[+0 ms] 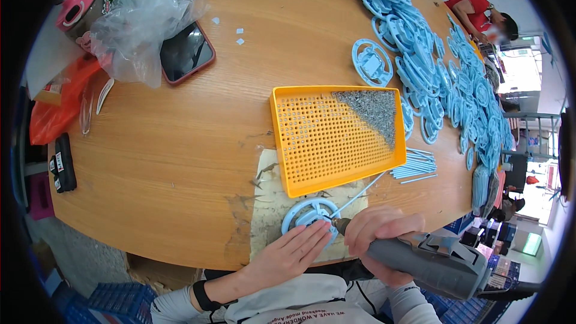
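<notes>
A light-blue round plastic frame [308, 215] lies on a worn, pale mat [266, 204] at the near edge of the table. My left hand [291, 251] rests flat on it, fingers stretched out. In my right hand [381, 234] is a grey electric screwdriver [435, 262], its tip pointing left at the frame's middle, close to my left fingertips. Whether the bit touches a screw is too small to tell. A thin blue rod [359, 194] runs from the frame up to the right. Just beyond stands a yellow tray [278, 144] full of small holes, with loose metal screws [372, 111] heaped in its far right corner.
More blue rods [415, 165] lie right of the tray. Many blue frames [420, 54] pile along the far right; a single frame [372, 63] lies beside them. At the left are a phone [187, 53], clear plastic bag [144, 24] and black case [63, 163]. Another person [477, 15] sits far right.
</notes>
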`<action>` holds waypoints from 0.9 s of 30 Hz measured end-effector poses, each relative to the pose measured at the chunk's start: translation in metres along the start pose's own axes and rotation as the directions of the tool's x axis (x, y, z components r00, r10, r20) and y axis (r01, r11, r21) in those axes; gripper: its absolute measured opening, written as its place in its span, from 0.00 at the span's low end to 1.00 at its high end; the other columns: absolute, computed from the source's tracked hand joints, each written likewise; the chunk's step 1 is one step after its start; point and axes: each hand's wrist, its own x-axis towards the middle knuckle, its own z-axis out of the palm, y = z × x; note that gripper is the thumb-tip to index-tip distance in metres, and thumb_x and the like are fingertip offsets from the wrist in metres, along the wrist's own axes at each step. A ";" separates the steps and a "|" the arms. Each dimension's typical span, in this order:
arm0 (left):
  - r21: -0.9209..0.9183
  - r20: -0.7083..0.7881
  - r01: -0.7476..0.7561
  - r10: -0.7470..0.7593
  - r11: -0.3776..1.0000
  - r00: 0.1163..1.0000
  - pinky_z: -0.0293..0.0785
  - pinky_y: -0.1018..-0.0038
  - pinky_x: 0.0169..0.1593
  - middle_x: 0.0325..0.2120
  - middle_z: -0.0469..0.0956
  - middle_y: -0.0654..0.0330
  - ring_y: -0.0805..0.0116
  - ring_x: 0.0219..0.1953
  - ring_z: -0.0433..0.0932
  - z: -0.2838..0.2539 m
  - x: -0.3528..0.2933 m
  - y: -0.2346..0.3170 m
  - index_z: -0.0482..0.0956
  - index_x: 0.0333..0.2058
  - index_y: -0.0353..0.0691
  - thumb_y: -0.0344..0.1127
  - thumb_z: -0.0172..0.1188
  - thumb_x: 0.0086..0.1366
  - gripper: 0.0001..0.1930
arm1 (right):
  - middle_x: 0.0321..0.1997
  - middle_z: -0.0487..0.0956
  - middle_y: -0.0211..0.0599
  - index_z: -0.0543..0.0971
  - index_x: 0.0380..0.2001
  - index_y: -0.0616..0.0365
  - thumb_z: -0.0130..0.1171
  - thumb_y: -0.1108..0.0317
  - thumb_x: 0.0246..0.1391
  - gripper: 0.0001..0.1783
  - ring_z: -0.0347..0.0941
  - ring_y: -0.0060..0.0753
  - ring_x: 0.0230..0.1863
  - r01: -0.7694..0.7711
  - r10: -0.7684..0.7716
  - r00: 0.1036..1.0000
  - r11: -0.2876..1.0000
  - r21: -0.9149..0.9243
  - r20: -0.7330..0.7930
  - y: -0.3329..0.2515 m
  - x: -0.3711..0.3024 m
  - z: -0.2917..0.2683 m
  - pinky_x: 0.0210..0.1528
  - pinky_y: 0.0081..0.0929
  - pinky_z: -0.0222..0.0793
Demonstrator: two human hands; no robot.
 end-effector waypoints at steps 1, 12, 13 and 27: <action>0.003 0.001 -0.002 0.002 1.000 1.000 0.56 0.67 0.64 0.58 0.68 0.57 0.65 0.62 0.64 0.000 0.000 0.000 0.71 0.53 0.37 0.35 0.49 0.63 0.20 | 0.20 0.74 0.41 0.65 0.43 0.65 0.69 0.44 0.43 0.39 0.72 0.36 0.18 -0.001 0.001 1.000 1.000 0.001 -0.007 0.001 -0.001 0.001 0.22 0.30 0.70; -0.079 -0.005 0.027 -0.028 0.996 1.000 0.56 0.69 0.65 0.60 0.65 0.56 0.65 0.64 0.61 0.001 -0.001 0.000 0.67 0.57 0.33 0.33 0.47 0.62 0.24 | 0.17 0.74 0.38 0.65 0.37 0.65 0.61 0.40 0.49 0.35 0.71 0.35 0.15 0.043 -0.038 0.999 0.984 -0.175 0.034 0.005 0.004 0.009 0.18 0.27 0.69; -0.084 -0.003 0.027 -0.028 0.996 1.000 0.56 0.69 0.65 0.60 0.65 0.56 0.65 0.64 0.61 0.001 -0.001 0.000 0.67 0.57 0.33 0.33 0.47 0.62 0.24 | 0.17 0.74 0.38 0.64 0.37 0.64 0.59 0.40 0.50 0.35 0.71 0.34 0.14 0.079 -0.065 0.995 0.976 -0.203 0.071 0.007 0.005 0.009 0.16 0.26 0.70; -0.090 0.006 0.013 -0.013 0.996 1.000 0.58 0.70 0.64 0.58 0.67 0.55 0.64 0.63 0.62 0.002 -0.002 -0.003 0.68 0.56 0.32 0.33 0.47 0.61 0.24 | 0.15 0.73 0.36 0.66 0.37 0.64 0.58 0.37 0.50 0.36 0.71 0.33 0.14 0.072 -0.032 0.982 0.974 -0.212 0.187 0.011 0.010 0.010 0.16 0.26 0.69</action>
